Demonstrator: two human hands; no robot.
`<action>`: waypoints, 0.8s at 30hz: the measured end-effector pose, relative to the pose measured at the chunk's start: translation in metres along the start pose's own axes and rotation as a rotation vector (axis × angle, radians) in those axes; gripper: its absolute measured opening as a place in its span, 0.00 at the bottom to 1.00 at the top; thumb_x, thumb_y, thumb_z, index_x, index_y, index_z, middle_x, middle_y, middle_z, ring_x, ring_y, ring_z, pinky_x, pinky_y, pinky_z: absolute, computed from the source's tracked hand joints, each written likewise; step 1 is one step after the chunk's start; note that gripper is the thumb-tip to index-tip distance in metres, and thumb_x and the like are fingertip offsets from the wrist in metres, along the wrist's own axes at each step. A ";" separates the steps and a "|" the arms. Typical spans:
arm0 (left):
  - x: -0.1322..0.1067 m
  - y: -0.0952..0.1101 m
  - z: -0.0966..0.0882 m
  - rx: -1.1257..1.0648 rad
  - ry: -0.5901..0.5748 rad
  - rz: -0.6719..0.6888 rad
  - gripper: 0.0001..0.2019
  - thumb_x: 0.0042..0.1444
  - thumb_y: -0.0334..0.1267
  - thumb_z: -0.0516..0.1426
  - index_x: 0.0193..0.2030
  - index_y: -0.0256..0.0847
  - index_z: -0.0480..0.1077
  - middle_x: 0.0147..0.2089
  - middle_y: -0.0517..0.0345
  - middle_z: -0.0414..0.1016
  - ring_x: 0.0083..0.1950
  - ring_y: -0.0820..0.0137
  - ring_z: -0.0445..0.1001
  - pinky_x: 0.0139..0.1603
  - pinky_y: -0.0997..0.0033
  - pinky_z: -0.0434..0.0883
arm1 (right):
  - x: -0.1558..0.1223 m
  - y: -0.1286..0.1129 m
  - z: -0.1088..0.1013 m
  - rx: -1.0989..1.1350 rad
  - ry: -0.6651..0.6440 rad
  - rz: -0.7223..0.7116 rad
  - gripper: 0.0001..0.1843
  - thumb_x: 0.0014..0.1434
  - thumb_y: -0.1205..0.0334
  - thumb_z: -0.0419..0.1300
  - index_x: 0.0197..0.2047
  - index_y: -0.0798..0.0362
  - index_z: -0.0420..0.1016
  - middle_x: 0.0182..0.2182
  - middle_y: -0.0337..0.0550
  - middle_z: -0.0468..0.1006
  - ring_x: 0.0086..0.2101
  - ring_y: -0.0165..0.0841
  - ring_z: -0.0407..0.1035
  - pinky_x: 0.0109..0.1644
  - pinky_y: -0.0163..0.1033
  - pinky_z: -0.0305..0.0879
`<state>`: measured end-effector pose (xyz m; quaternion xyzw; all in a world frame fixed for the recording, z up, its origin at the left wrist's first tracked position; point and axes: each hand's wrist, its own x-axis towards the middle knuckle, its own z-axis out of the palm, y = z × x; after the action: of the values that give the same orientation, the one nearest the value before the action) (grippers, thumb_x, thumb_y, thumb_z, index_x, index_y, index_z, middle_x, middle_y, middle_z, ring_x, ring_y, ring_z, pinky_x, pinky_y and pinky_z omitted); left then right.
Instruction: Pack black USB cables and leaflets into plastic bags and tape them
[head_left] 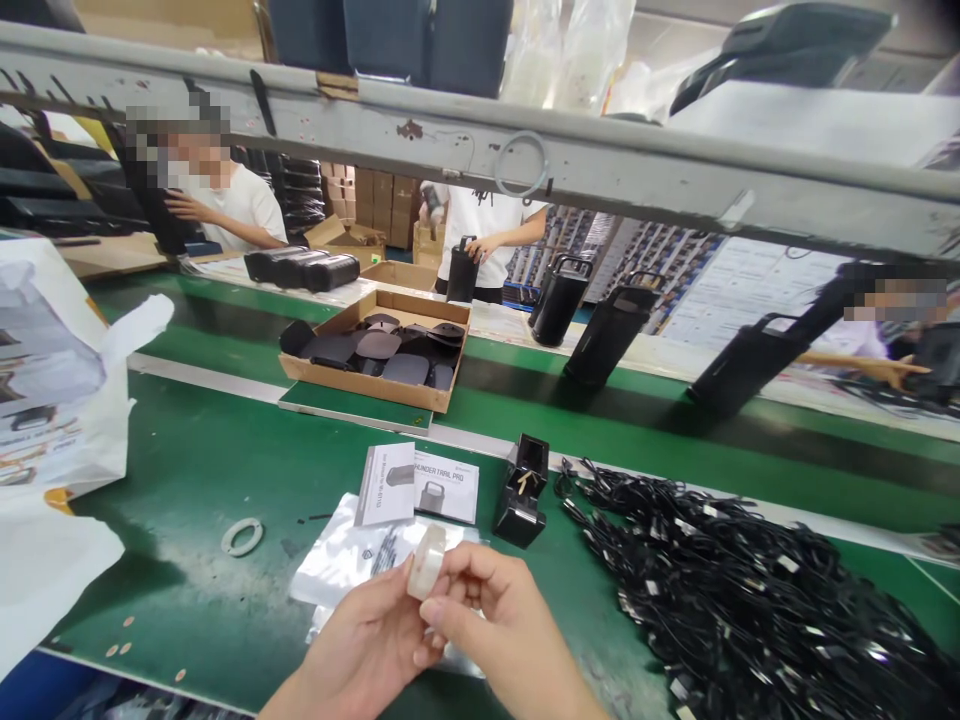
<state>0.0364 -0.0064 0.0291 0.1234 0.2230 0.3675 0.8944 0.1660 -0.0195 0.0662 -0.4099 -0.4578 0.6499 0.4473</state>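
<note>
A small roll of clear tape is held upright over the middle of the bench by both hands. My left hand grips its left side between thumb and fingers. On the right side, the thumb and fingers of my right hand are closed on the roll. Beneath them lie clear plastic bags, partly hidden by the hands. Just beyond are two printed leaflets, one grey-white overlapping another. A black tape dispenser stands to their right. A pale ring lies to the left.
Many black cables are heaped at right. A cardboard tray holds dark flat pieces. Black cylindrical speakers stand on the green conveyor. White bags are at left. A metal beam crosses above; several co-workers are beyond.
</note>
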 end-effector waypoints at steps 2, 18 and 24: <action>0.000 0.000 0.001 0.002 0.028 0.004 0.07 0.53 0.35 0.55 0.32 0.32 0.70 0.30 0.54 0.63 0.30 0.74 0.64 0.28 0.77 0.59 | -0.001 0.000 0.001 -0.070 0.021 -0.022 0.06 0.46 0.68 0.61 0.30 0.61 0.69 0.21 0.38 0.68 0.22 0.25 0.64 0.30 0.32 0.62; -0.003 -0.001 0.007 -0.206 0.213 0.084 0.06 0.59 0.32 0.49 0.36 0.32 0.65 0.32 0.56 0.64 0.30 0.76 0.64 0.25 0.77 0.59 | 0.002 0.010 -0.015 -0.831 0.309 -0.522 0.07 0.58 0.65 0.53 0.40 0.55 0.69 0.32 0.42 0.70 0.30 0.26 0.65 0.33 0.31 0.61; -0.005 0.000 0.017 -0.286 0.269 0.085 0.06 0.60 0.32 0.48 0.38 0.32 0.63 0.33 0.56 0.63 0.30 0.76 0.64 0.25 0.78 0.61 | 0.004 0.014 -0.021 -1.257 0.381 -0.986 0.10 0.53 0.75 0.55 0.40 0.58 0.68 0.34 0.45 0.72 0.33 0.28 0.65 0.34 0.33 0.59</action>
<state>0.0414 -0.0110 0.0450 -0.0459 0.2806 0.4461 0.8486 0.1819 -0.0138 0.0474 -0.4389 -0.7801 -0.0798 0.4386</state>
